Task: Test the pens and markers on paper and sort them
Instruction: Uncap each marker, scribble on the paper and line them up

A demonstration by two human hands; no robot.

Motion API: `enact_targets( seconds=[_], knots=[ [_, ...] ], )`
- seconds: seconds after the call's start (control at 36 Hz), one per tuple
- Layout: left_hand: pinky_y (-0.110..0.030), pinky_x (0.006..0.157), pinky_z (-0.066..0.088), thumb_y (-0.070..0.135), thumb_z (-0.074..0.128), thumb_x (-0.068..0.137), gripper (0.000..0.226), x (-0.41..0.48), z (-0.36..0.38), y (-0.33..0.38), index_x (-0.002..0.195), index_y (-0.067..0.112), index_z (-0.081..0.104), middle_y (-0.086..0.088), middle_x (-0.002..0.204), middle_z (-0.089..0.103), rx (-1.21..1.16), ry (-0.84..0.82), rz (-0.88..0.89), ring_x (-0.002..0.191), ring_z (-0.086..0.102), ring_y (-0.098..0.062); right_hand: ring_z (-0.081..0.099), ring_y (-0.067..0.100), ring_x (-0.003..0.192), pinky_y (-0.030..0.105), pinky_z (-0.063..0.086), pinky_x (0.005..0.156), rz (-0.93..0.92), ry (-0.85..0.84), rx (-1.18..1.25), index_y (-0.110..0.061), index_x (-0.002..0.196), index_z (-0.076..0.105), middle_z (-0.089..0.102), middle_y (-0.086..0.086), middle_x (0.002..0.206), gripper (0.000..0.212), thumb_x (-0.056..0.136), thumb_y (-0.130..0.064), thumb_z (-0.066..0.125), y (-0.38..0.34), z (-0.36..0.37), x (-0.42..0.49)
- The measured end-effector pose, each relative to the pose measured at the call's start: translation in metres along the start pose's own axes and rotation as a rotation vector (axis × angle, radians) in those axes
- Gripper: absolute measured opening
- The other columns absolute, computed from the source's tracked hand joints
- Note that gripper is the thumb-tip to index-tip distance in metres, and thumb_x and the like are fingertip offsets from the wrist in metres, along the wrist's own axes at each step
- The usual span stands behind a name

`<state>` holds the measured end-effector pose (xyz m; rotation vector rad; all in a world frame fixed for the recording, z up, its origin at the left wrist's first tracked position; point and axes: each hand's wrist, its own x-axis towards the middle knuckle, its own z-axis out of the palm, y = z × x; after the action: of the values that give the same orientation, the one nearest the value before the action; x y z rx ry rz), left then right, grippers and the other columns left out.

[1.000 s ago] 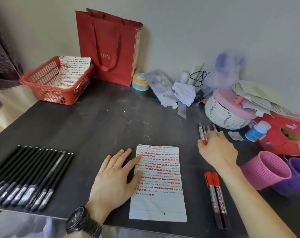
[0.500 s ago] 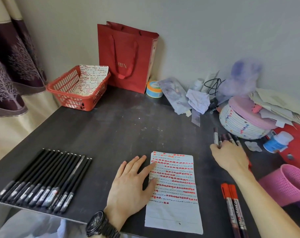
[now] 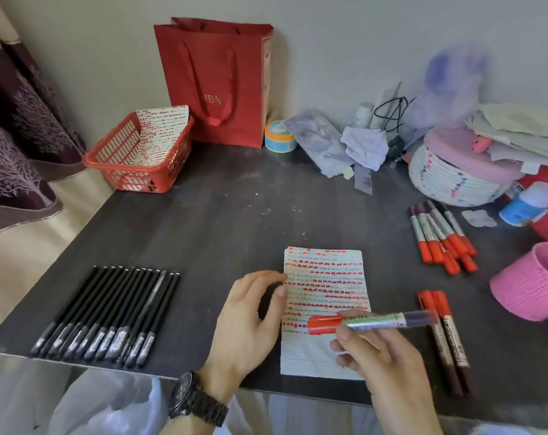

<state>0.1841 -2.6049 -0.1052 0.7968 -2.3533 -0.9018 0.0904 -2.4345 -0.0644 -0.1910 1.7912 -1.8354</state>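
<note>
While the right hand [image 3: 382,356] closes its grip round a red-capped marker [image 3: 373,321], held level over the lower part of the test paper [image 3: 326,277], the left hand [image 3: 247,321] rests at the sheet's left edge, grip loose and empty. On the desk [image 3: 228,221], black pens [image 3: 109,315] lie in a row at left and spare markers [image 3: 439,240] lie at right.

Left hand [image 3: 250,321] relaxed, fingers loosely curled; right hand [image 3: 379,359] in a fingertip grip on a marker [image 3: 382,320].
</note>
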Motion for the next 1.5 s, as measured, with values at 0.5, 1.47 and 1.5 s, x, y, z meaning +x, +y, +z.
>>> enact_targets(
  seconds=[0.5, 1.47, 1.5],
  knots=[
    [-0.031, 0.038, 0.035, 0.042, 0.034, 0.101, 0.052, -0.047, 0.008, 0.057, 0.053, 0.023, 0.033, 0.008, 0.049, 0.03, 0.209, 0.092, 0.045, 0.046, 0.036, -0.019, 0.058, 0.021, 0.074, 0.034, 0.051, 0.081, 0.178, 0.01, 0.837, -0.013, 0.066, 0.053, 0.049, 0.004, 0.071, 0.027, 0.086, -0.028, 0.061, 0.003, 0.011, -0.025],
    [-0.019, 0.067, 0.042, 0.059, 0.018, 0.102, 0.059, -0.002, -0.007, 0.025, 0.063, 0.032, 0.052, 0.007, 0.072, 0.067, -0.244, 0.006, -0.097, 0.072, 0.06, -0.008, 0.059, 0.014, 0.064, 0.03, 0.051, 0.067, 0.071, -0.052, 0.871, -0.018, 0.061, 0.059, 0.056, -0.003, 0.068, 0.051, 0.096, -0.054, 0.051, -0.025, -0.053, 0.042],
    [-0.015, 0.069, 0.043, 0.06, 0.019, 0.102, 0.055, 0.002, -0.004, 0.022, 0.07, 0.033, 0.055, 0.01, 0.081, 0.069, -0.205, -0.009, -0.073, 0.08, 0.062, -0.006, 0.063, 0.014, 0.067, 0.032, 0.051, 0.07, 0.092, -0.026, 0.792, -0.019, 0.063, 0.064, 0.062, -0.002, 0.073, 0.054, 0.094, -0.061, 0.049, -0.023, -0.053, 0.042]
  ],
)
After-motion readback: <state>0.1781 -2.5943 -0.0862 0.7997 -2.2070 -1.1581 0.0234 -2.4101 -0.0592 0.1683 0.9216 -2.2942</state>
